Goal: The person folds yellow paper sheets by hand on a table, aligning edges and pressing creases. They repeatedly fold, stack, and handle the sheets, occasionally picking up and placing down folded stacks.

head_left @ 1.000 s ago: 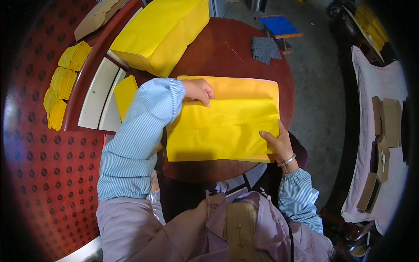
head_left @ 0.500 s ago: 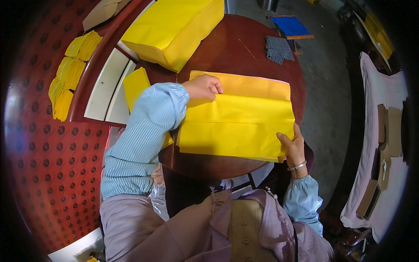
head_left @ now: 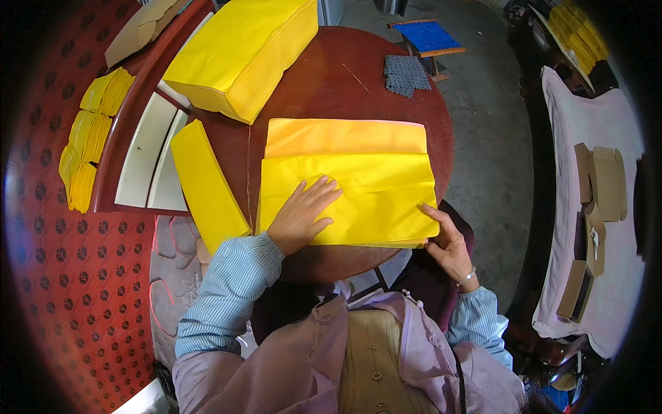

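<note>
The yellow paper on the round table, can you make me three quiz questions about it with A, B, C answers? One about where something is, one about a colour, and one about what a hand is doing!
1. Where is the tall stack of yellow paper?
A. at the far left of the round table
B. on the floor
C. on the person's lap

2. What colour is the small mesh pad on the table?
A. red
B. grey
C. green

3. What is the left hand doing?
A. making a fist in the air
B. holding a cup
C. lying flat on the folded yellow sheet

Answers:
1 A, the stack sits on the table's far left part.
2 B, the pad looks grey.
3 C, the fingers are spread flat on the sheet, while the right hand holds its near right corner.
</note>
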Demonstrator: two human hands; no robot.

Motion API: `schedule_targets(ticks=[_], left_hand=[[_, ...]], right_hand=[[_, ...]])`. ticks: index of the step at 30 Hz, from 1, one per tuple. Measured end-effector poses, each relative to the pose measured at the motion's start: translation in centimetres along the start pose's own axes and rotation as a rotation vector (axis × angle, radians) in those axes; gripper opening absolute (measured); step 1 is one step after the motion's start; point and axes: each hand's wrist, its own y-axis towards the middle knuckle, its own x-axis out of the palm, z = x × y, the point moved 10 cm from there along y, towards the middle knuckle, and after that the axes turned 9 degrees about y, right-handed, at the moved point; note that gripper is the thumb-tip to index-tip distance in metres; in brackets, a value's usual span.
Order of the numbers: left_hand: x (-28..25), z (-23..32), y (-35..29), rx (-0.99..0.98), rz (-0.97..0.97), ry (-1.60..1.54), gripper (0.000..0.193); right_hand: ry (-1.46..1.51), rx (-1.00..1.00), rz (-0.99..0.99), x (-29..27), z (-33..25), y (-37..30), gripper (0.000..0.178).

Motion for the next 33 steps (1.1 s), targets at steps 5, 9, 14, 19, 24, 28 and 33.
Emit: schedule_targets(ticks=[5,9,14,19,24,28,33], left_hand=[[0.3,-0.5,-0.1,0.008,-0.026,-0.075,0.063],[0.2,-0.7,-0.1,0.0,-0.058,-0.107,0.062],[-0.5,-0.9,-0.7,0.035,-0.096,-0.029,0.054],[-3.0,-5.3,-5.5,0.025,-0.162,-0.001,0.049],[-2.6,-11.9,-7.5,-0.361,-0.004,-0.798,0.054],[-1.0,-13.6,-8.1,-0.619,0.236,-1.141,0.063],[-1.6,-13.0,-7.3,-0.602,0.25,-1.097,0.07]], right_hand=[[-0.925,-0.338,0.204,-0.3,-3.5,1.1,0.049],[-1.19,-0.696,0.251,1.9,-6.3,2.0,0.039],[-0.939,-0.561,-0.217,3.1,-3.7,5.1,0.043],[-0.74,-0.45,-0.19,0.6,-2.2,6.6,0.03],[-0.429,-0.163,-0.019,-2.9,0.4,9.2,0.024],[-0.329,-0.006,0.089,-4.0,2.6,9.0,0.026],[-0.257,0.006,0.148,-4.4,3.6,8.5,0.027]])
